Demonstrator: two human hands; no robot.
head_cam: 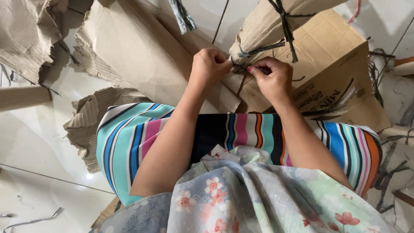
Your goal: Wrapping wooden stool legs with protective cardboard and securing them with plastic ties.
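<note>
A bundle wrapped in brown paper lies on the floor in front of me, bound with dark plastic strap. My left hand and my right hand meet at the bundle's near end. Both pinch the dark strap between fingers and thumb, the fingertips almost touching. My knees, covered by a striped cloth, are just below the hands.
A flattened cardboard box lies under the bundle at the right. Torn corrugated cardboard sheets spread to the left and another crumpled piece rests beside my knee. Loose strap scraps litter the white tiled floor.
</note>
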